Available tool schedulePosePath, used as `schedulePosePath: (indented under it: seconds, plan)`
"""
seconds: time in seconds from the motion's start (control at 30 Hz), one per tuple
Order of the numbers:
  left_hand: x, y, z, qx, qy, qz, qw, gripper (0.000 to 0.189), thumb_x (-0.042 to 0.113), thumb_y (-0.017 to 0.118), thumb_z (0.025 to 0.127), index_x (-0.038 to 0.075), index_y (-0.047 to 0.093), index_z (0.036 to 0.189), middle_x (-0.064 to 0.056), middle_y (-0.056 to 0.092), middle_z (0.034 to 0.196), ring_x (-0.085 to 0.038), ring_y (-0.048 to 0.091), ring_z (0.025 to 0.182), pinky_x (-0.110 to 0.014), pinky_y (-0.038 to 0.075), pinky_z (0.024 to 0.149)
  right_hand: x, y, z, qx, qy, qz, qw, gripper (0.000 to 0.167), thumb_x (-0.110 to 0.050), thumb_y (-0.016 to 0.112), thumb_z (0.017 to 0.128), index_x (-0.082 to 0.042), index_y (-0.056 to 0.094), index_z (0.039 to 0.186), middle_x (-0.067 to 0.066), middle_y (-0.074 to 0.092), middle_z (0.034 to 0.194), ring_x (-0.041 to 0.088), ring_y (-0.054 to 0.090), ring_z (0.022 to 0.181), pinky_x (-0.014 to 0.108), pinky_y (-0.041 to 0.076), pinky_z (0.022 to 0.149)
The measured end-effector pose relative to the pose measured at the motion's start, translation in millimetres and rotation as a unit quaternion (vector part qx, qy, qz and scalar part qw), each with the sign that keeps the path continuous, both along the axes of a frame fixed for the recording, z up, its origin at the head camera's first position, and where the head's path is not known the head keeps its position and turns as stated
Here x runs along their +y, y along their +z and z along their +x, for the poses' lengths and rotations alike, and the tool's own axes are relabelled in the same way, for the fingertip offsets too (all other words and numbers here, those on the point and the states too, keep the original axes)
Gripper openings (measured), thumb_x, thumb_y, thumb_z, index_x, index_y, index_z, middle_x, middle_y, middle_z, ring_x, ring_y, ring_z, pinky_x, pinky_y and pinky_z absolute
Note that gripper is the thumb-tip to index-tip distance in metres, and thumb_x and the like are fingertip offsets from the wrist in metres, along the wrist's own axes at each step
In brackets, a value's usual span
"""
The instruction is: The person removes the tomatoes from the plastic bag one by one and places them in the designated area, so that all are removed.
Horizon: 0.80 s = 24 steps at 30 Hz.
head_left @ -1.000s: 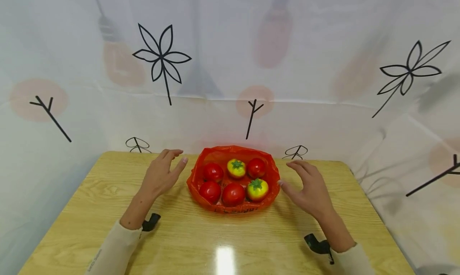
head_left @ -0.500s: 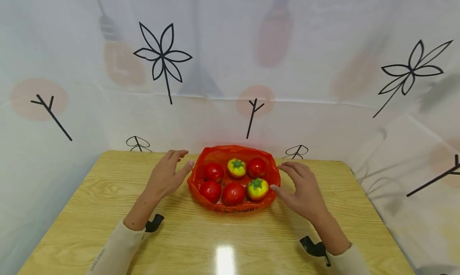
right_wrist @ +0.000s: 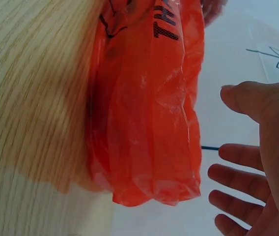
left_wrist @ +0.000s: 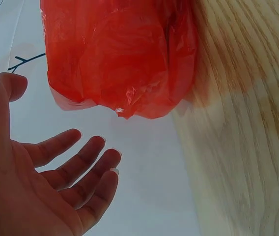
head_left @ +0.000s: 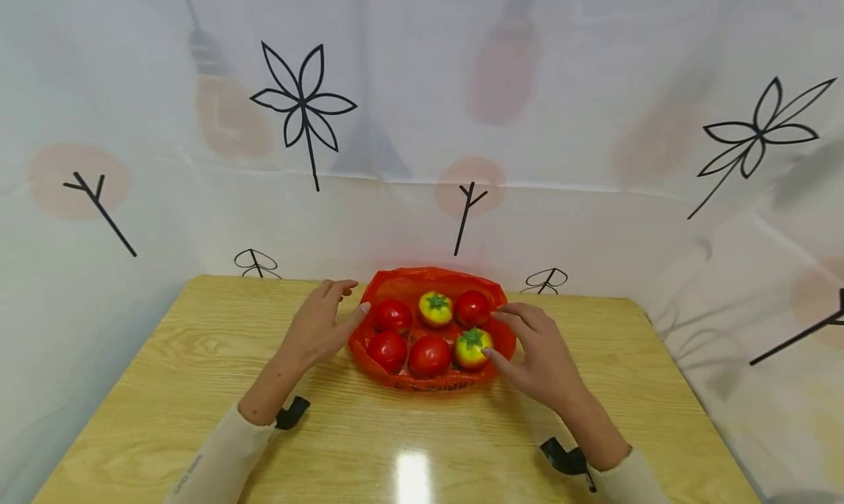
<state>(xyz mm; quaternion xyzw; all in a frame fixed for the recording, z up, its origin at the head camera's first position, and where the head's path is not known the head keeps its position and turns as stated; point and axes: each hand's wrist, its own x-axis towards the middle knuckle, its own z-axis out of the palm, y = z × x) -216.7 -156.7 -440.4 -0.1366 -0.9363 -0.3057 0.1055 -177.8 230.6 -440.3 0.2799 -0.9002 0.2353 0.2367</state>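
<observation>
A red plastic bag (head_left: 395,276), its mouth spread wide, holds several glossy red tomatoes (head_left: 429,356) and two yellow fruits (head_left: 472,349) with green leafy tops. My left hand (head_left: 319,324) hovers at the bag's left rim, thumb towards it and fingers loosely bent. The left wrist view shows that hand (left_wrist: 56,182) empty and apart from the bag (left_wrist: 120,59). My right hand (head_left: 541,357) is over the bag's right edge, its thumb by the nearer yellow fruit. In the right wrist view this hand (right_wrist: 257,162) is empty, with a gap between it and the bag (right_wrist: 149,113).
The bag stands on a pale wooden table (head_left: 330,445) near its back edge. A white cloth (head_left: 395,218) with line-drawn plants hangs behind and at the sides. Black straps with mounts (head_left: 292,413) sit at both wrists.
Both hands have moved inward, the left one rightward to the bag's rim and the right one leftward over its edge. The bag and the fruit have stayed in place.
</observation>
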Motion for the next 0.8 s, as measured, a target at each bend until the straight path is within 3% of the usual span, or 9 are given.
schedulePosePath:
  seconds: [0.33, 0.6, 0.8]
  plan:
    - [6.0, -0.3, 1.4, -0.002, -0.002, -0.007, 1.0000, 0.061, 0.044, 0.064, 0.102, 0.009, 0.055, 0.150, -0.013, 0.060, 0.135, -0.034, 0.060, 0.122, -0.054, 0.055, 0.101, -14.6, 3.0, 0.0, -0.046, 0.008, 0.028, 0.9985, 0.053, -0.028, 0.088, 0.085, -0.005, 0.071, 0.130, 0.009, 0.063, 0.137, 0.030, 0.056, 0.129, 0.055, 0.048, 0.109]
    - [8.6, -1.4, 3.9, 0.008, -0.003, -0.006, 0.9999, 0.061, 0.039, 0.069, 0.099, 0.007, 0.055, 0.149, -0.014, 0.060, 0.134, -0.034, 0.058, 0.121, -0.054, 0.055, 0.101, -22.0, 1.8, -2.4, -0.049, 0.021, 0.057, 0.9969, 0.052, -0.028, 0.089, 0.085, -0.008, 0.071, 0.129, 0.007, 0.064, 0.135, 0.028, 0.058, 0.128, 0.050, 0.053, 0.106]
    - [10.7, -2.4, 3.6, 0.004, -0.003, 0.001, 1.0000, 0.060, 0.037, 0.070, 0.099, 0.007, 0.054, 0.149, -0.014, 0.059, 0.133, -0.034, 0.057, 0.121, -0.053, 0.055, 0.101, -28.6, 3.8, -5.4, -0.083, 0.020, 0.077, 0.9934, 0.054, -0.030, 0.088, 0.086, -0.009, 0.070, 0.132, 0.010, 0.062, 0.139, 0.030, 0.057, 0.130, 0.051, 0.053, 0.106]
